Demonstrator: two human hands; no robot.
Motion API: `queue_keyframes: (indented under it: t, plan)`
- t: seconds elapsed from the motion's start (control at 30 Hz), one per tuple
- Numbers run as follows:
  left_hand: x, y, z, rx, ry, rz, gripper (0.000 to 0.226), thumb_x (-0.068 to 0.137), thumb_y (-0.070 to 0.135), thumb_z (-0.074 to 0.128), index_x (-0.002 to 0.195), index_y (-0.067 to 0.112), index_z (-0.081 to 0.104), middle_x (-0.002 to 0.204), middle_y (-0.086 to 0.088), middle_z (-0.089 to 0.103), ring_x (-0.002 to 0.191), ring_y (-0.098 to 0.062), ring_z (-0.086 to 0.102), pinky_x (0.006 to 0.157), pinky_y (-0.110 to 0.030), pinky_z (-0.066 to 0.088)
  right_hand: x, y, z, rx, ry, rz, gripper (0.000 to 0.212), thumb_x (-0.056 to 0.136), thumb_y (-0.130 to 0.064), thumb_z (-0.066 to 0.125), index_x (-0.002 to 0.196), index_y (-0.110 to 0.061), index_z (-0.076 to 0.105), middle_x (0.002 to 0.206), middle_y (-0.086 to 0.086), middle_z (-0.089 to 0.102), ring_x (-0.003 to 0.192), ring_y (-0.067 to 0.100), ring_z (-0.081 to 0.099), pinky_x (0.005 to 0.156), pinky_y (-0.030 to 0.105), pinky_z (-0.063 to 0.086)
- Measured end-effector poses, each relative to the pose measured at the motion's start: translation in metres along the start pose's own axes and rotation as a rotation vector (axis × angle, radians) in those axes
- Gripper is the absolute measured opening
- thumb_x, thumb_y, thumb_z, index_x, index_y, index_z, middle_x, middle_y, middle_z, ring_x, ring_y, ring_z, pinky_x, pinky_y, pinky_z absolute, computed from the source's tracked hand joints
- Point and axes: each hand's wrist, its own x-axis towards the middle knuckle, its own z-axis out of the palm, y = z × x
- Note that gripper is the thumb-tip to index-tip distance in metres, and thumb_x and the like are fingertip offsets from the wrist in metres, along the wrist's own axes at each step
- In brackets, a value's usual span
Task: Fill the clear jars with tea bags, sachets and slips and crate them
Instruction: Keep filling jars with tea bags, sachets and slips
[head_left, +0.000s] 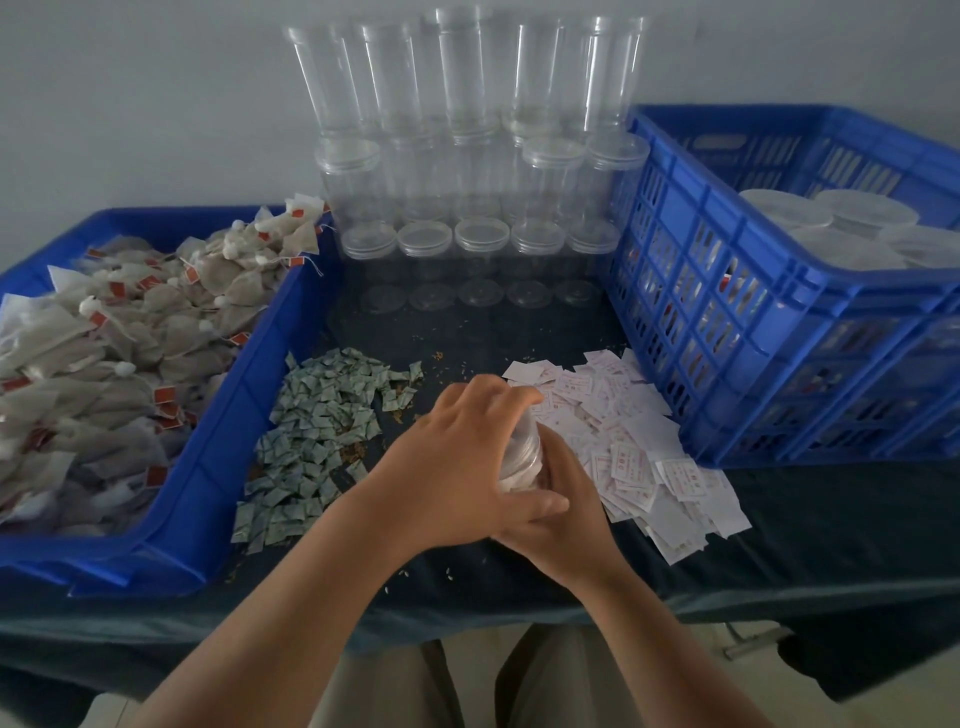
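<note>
Both forearms reach in from the near edge over a table under dark cloth (805, 545). The left hand (462, 457) is curled over the top end of a clear jar (522, 457), fingers wrapped round it. The right hand (569, 512) grips the jar's lower body from beneath, touching the left hand. The jar is tilted, mid-table between two loose heaps. Pale contents show through its wall. Cannot tell whether a lid is on or whether the jar touches the cloth. Just left of the hands lies a heap of small green-printed sachets (311, 441). Just right is a heap of white slips (654, 462) with red print, running to the foot of a blue slatted crate (727, 322). The crate holds lidded jars (841, 218). Further left, a blue tray (208, 467) is piled with tea bags (104, 353) bearing red tags. At the back, against the wall, are stacked empty jars (467, 156), several tiers high.
</note>
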Motion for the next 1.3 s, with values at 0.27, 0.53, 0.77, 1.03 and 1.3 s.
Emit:
queue_keyframes:
  t: [0.27,0.53,0.77,1.03,1.3]
  plan:
    - [0.027,0.033,0.005,0.378,-0.073,-0.197,0.08,0.094,0.086,0.025,0.139,0.025,0.05,0.133,-0.004,0.055,0.119,-0.029,0.054,0.088,-0.049,0.054,0.006,-0.001,0.005,-0.226,-0.009,-0.071,0.056,0.077,-0.052,0.083,0.125,-0.047,0.055,0.118,-0.034,0.057,0.102,-0.002,0.063,0.073,0.014,0.052]
    - [0.025,0.012,0.008,0.186,-0.012,0.045,0.061,0.09,0.085,0.036,0.125,0.041,0.06,0.126,0.015,0.057,0.119,-0.011,0.053,0.096,-0.039,0.052,0.006,0.001,-0.001,-0.056,0.004,0.039,0.084,0.07,-0.038,0.098,0.136,-0.052,0.048,0.118,-0.024,0.072,0.104,-0.001,0.073,0.074,0.013,0.058]
    - [0.022,-0.016,-0.004,-0.143,-0.072,0.351,0.037,0.086,0.07,0.069,0.107,0.04,0.075,0.126,0.023,0.065,0.125,0.001,0.057,0.103,-0.035,0.052,0.002,-0.002,-0.01,0.039,-0.078,0.041,0.081,0.07,-0.036,0.096,0.136,-0.054,0.051,0.121,-0.017,0.073,0.11,0.009,0.073,0.085,0.035,0.065]
    - [0.027,0.034,-0.004,0.056,-0.228,-0.252,0.09,0.092,0.087,0.018,0.161,0.032,0.035,0.164,0.0,0.04,0.152,-0.028,0.035,0.118,-0.054,0.04,0.003,-0.011,0.001,-0.147,-0.028,-0.063,0.064,0.076,-0.05,0.09,0.129,-0.05,0.054,0.119,-0.031,0.062,0.105,-0.002,0.066,0.074,0.013,0.052]
    - [0.034,0.02,0.003,0.164,-0.102,0.116,0.036,0.1,0.062,0.048,0.12,0.035,0.063,0.11,0.02,0.058,0.108,-0.008,0.054,0.093,-0.037,0.055,0.005,-0.009,-0.007,-0.16,-0.077,0.051,0.065,0.069,-0.051,0.085,0.114,-0.068,0.04,0.112,-0.035,0.066,0.097,-0.007,0.068,0.063,0.017,0.055]
